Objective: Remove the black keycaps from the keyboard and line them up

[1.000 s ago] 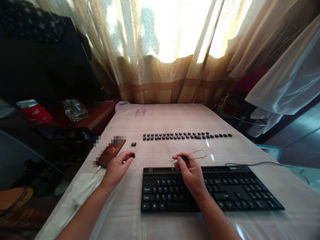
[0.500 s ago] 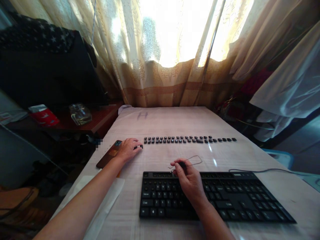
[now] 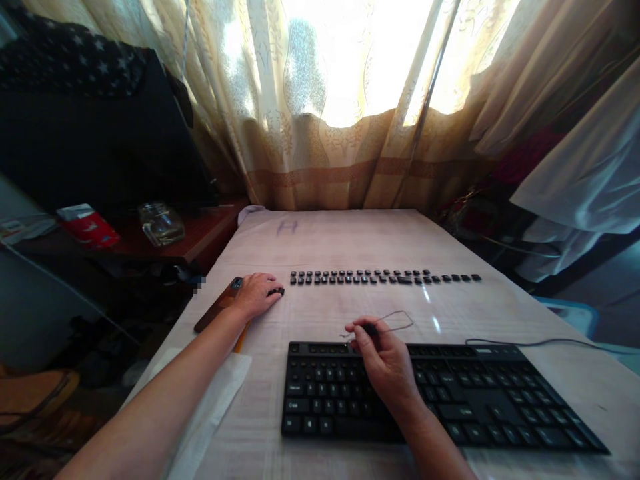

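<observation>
My left hand (image 3: 256, 295) rests on the cloth at the left end of two rows of loose black keycaps (image 3: 350, 280). Its fingers are curled round a small black keycap (image 3: 278, 291). My right hand (image 3: 383, 350) hovers over the upper part of a black keyboard (image 3: 493, 412), closed on the dark handle of a wire keycap puller (image 3: 400, 321). The wire loop points away to the right, and its other thin ends stick out left of the fingers. Several upper key positions on the keyboard have no caps. My right hand and forearm hide part of the keys.
A brown phone (image 3: 215, 312) lies partly behind my left hand. Nearer me are white tissue paper (image 3: 220, 387) and an orange stick-like item (image 3: 242, 339). The keyboard cable (image 3: 545, 341) runs off right. On the side desk stand a glass jar (image 3: 161, 225) and a red packet (image 3: 89, 227).
The view has shifted slightly, so the keycap rows and keyboard appear a little further right. Both hands keep nearly the same pose, left at the keycap, right holding the puller.
</observation>
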`<state>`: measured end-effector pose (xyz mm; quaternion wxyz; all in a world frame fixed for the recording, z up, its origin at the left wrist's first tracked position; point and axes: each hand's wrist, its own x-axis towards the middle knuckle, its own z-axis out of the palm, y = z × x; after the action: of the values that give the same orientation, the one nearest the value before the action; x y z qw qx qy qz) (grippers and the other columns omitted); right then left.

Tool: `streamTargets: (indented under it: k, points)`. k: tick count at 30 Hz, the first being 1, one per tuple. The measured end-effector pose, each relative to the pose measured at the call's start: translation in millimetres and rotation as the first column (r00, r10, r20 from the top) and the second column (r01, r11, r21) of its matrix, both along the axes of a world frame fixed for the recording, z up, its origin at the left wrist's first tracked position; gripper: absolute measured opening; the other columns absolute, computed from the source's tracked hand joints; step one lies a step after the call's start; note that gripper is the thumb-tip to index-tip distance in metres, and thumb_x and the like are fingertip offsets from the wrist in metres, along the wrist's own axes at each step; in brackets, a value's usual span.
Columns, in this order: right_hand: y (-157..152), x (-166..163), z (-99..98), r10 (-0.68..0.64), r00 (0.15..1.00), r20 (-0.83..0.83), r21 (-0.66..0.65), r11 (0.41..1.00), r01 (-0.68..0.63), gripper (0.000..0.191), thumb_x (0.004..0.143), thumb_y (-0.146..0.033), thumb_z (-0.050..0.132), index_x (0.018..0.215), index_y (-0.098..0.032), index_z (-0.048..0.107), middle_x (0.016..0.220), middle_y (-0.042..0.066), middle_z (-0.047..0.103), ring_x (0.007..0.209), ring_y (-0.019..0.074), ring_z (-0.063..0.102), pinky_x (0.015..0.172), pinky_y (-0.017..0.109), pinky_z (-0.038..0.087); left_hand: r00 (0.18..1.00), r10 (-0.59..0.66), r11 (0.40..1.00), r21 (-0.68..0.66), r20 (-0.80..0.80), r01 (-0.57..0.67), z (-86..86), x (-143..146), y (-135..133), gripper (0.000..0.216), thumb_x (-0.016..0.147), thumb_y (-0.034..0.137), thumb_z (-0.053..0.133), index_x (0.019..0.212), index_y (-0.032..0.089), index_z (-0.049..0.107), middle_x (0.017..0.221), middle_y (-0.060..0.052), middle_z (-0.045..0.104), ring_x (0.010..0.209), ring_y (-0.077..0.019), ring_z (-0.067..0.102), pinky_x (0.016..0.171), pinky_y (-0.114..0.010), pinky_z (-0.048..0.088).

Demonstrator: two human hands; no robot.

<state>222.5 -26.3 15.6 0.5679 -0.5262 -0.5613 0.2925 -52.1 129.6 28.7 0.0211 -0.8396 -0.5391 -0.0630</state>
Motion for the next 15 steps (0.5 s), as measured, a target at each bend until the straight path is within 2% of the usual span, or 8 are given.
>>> streamTargets:
  k: [10, 15]
  points:
    - [0.2, -0.9, 2.7, 0.009, 1.0, 0.007, -0.016, 1.0, -0.009, 0.021, 0.091, -0.04, 0.057, 0.093, -0.021, 0.063, 0.084, 0.007, 0.076, 0.062, 0.0176, 0.07, 0.06, 0.027, 0.056, 1.0, -0.009, 1.0, -0.023, -0.007, 0.009, 3.1, -0.7, -3.3, 0.027, 0.087, 0.034, 0.055, 0.107, 0.034, 0.073, 0.12, -0.003, 0.068, 0.113, -0.0256, 0.057, 0.099, -0.043, 0.036]
    - [0.4, -0.4, 2.1, 0.012, 1.0, -0.011, -0.026, 1.0, -0.013, 0.023, 0.091, -0.042, 0.056, 0.093, -0.021, 0.063, 0.085, 0.007, 0.077, 0.063, 0.0179, 0.071, 0.061, 0.027, 0.057, 1.0, 0.002, 0.999, -0.047, -0.023, -0.003, 5.1, -4.7, -4.3, 0.037, 0.084, 0.037, 0.058, 0.12, 0.03, 0.067, 0.124, -0.006, 0.068, 0.116, -0.0271, 0.057, 0.099, -0.042, 0.037]
